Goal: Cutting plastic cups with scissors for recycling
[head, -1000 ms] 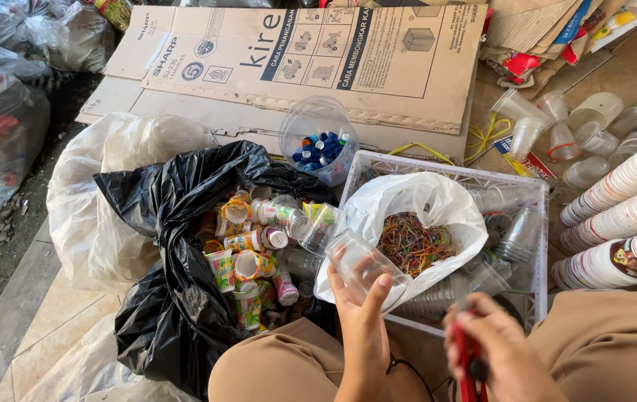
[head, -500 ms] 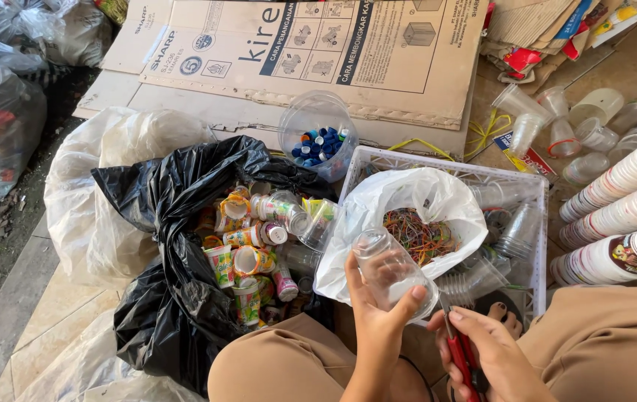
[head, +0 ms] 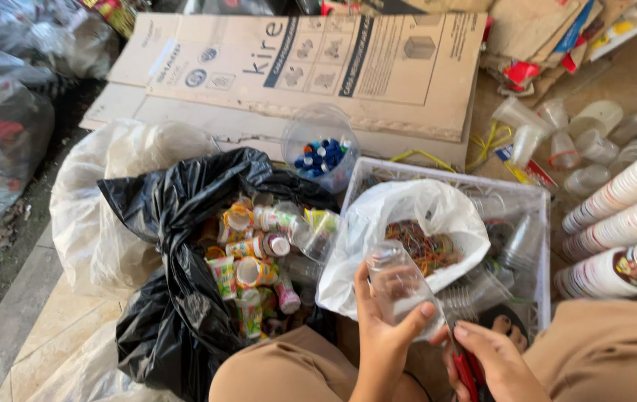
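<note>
My left hand [head: 382, 339] grips a clear plastic cup [head: 400, 286], held tilted just in front of me. My right hand [head: 493, 361] holds a red-handled cutter [head: 466, 366] whose tip reaches up to the cup's lower side. Just beyond the cup lies a white plastic bag [head: 408, 208] with coloured rubber bands [head: 426, 246] in it, resting in a white plastic crate [head: 534, 197]. To the left a black plastic bag [head: 169, 298] gapes open, full of small colourful drink bottles [head: 255, 249].
A clear tub of blue bottle caps [head: 322, 156] stands beyond the crate. Flattened cardboard [head: 311, 67] lies at the back. Stacks of paper cups [head: 624, 216] and loose clear cups [head: 557, 138] lie on the right. Translucent bags [head: 102, 216] sit on the left.
My left hand has brought the clear cup closer and lower. My right hand, blurred before, now rests still with the cutter against the cup.
</note>
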